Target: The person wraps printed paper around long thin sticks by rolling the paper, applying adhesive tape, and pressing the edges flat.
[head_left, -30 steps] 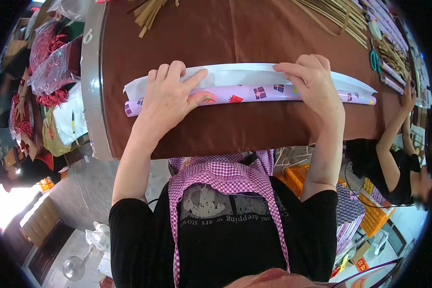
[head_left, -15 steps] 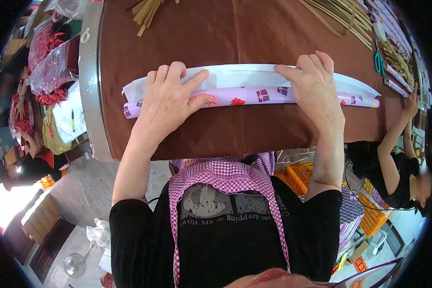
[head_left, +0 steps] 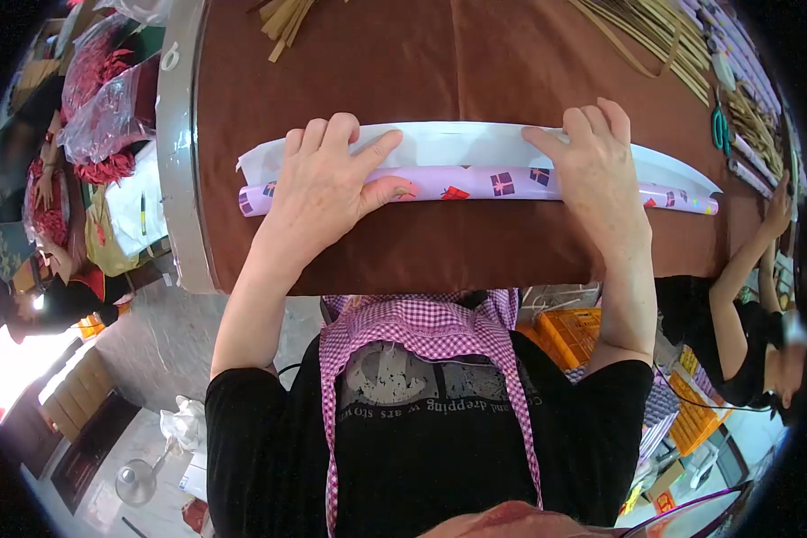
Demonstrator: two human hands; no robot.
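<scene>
A roll of purple wrapping paper [head_left: 457, 185] printed with gift boxes lies crosswise on the brown cloth. Its loose edge, a white strip [head_left: 462, 143], shows along the far side of the roll. My left hand [head_left: 325, 175] rests over the roll's left part, thumb on the printed side and index finger on the white strip, fingers apart. Over the right part lies my right hand [head_left: 596, 161], its thumb or index tip reaching onto the white strip and the other fingers bent. Both hands press on the paper; the undersides of the palms are hidden.
Brown strips [head_left: 663, 45] lie at the back right, beside teal-handled scissors [head_left: 720, 127] and more purple rolls [head_left: 744, 67]. Another bundle of strips [head_left: 284, 25] is at the back left. Plastic bags with red material [head_left: 108, 112] stand left of the table. Co-workers are at both sides.
Table and roll have shifted slightly right in the view. My right hand has slid a little to the right along the roll and its fingers have shifted; my left hand keeps its place on the paper.
</scene>
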